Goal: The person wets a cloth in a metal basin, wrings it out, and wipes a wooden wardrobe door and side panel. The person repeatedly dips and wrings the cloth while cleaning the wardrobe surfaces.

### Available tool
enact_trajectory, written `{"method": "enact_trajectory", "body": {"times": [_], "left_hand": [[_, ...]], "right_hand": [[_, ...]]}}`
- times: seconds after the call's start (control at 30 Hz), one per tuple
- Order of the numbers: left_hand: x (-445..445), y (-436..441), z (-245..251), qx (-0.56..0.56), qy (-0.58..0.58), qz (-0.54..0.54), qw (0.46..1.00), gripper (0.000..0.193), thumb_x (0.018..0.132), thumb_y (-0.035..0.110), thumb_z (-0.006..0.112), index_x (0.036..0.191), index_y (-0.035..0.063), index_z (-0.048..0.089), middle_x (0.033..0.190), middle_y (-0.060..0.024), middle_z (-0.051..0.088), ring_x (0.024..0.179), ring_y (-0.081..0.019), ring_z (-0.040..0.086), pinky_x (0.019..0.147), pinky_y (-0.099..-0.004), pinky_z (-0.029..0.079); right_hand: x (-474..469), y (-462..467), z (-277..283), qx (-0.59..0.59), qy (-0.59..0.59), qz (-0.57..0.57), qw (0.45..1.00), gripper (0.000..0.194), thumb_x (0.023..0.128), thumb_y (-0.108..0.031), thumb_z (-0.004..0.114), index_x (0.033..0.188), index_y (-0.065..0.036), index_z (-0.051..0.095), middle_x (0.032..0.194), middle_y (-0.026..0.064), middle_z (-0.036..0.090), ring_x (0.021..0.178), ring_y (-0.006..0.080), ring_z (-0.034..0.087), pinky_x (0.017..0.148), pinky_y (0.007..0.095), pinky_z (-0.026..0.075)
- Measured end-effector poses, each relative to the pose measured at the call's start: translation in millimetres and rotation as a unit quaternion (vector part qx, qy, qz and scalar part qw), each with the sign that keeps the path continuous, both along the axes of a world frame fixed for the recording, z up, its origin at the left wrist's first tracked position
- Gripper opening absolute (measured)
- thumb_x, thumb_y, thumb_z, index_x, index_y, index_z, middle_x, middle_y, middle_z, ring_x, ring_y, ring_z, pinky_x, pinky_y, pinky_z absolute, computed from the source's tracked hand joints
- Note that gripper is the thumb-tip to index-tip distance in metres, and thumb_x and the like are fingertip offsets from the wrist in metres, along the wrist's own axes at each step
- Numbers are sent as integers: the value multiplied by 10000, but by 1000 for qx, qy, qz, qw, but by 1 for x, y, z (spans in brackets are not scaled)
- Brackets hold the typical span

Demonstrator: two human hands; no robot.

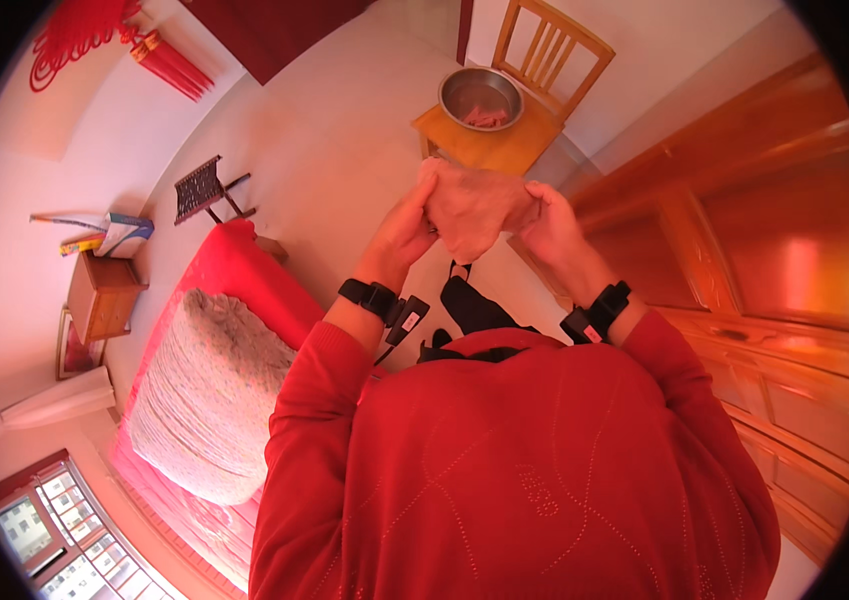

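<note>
A damp-looking pink cloth (pixel 473 210) is stretched between my two hands at chest height. My left hand (pixel 408 229) pinches its left side, thumb on top. On the opposite side, my right hand (pixel 555 229) grips the other end, also with the thumb uppermost. The cloth's middle sags in a loose fold toward me. Beyond it, a round metal basin (pixel 445 112) rests on the seat of a wooden chair (pixel 495 152). Inside the basin lies a crumpled pinkish cloth (pixel 486 117), apparently in water.
To my right runs a glossy wooden wardrobe (pixel 769 247). A bed with red covers (pixel 244 262) and a folded patterned quilt (pixel 206 405) is on my left. Past the bed are a folding stool (pixel 199 189) and a small wooden cabinet (pixel 103 296) with boxes on top.
</note>
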State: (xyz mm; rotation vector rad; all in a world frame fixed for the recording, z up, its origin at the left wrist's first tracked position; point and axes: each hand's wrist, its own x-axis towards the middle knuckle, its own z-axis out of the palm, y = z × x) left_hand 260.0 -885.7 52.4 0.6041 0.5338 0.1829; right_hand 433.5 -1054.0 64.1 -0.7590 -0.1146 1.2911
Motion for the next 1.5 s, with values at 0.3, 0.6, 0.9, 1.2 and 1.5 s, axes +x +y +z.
{"method": "enact_trajectory", "body": {"times": [0.3, 0.6, 0.9, 1.2, 1.5], "left_hand": [[111, 94, -35, -8, 93, -42, 995, 444, 1015, 472, 522, 1245, 99, 594, 1132, -49, 662, 988, -176, 628, 804, -342, 522], [154, 133, -112, -43, 197, -38, 979, 414, 1016, 414, 548, 1249, 77, 606, 1176, -52, 666, 1039, -177, 639, 826, -337, 545], [214, 194, -113, -29, 102, -129, 986, 537, 942, 196, 671, 1412, 40, 464, 1343, -112, 562, 1184, -239, 586, 923, -385, 529], [264, 257, -110, 76, 27, -258, 963, 1005, 766, -69, 713, 1578, 75, 137, 1486, -161, 368, 1285, -249, 487, 983, -354, 480], [332, 296, -205, 288, 186, -302, 890, 379, 824, 45, 707, 1192, -32, 657, 966, -66, 677, 874, -142, 632, 746, -284, 517]], "right_hand": [[76, 92, -80, -93, 7, -5, 996, 277, 972, -233, 557, 1154, -42, 644, 1122, 70, 690, 1054, 198, 659, 881, 402, 541], [119, 131, -134, -231, 29, -80, 969, 213, 943, -221, 615, 1115, -99, 646, 1051, 46, 691, 952, 207, 666, 782, 404, 559], [161, 166, -130, -285, -28, -157, 945, 265, 937, -196, 629, 1187, -111, 624, 1037, 39, 669, 924, 156, 658, 726, 330, 554], [196, 203, -103, -235, -74, -101, 964, 565, 841, -75, 722, 1358, -48, 496, 1232, 73, 585, 1057, 174, 602, 878, 330, 487], [260, 239, -191, -272, -54, -109, 954, 312, 874, -108, 700, 1151, -1, 604, 1042, 66, 648, 965, 145, 625, 810, 274, 501]]}}
